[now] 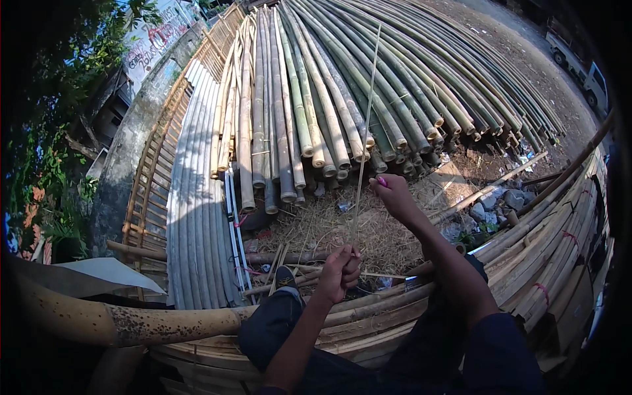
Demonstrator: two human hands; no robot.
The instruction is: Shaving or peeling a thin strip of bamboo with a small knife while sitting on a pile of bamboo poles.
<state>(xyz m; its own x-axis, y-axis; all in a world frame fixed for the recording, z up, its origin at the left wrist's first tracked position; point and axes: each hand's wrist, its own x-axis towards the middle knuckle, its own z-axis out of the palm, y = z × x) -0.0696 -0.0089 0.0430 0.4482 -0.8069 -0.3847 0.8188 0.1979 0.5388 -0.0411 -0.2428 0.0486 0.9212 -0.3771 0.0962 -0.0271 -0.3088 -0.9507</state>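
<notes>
Strip of pale bamboo (370,92), long and thin, rises from the person's 2 hands, its upper part showing in front of the stacked bamboo poles (309,99). The left hand (339,273) has its fingers curled tight, clamped on the strip's lower end. The right hand (393,195), higher and farther right, is a fist clamped on a small pink object (382,180), just beside the strip; whether it touches the strip, I cannot tell. Below the left hand lies a thick bamboo pole (178,326), near a dark shoe (286,279). Straw (395,230) covers the ground beyond. Grey corrugated sheets (197,197) lie at left, and split bamboo bundles (546,253) bound with pink ties (571,237) are at right
</notes>
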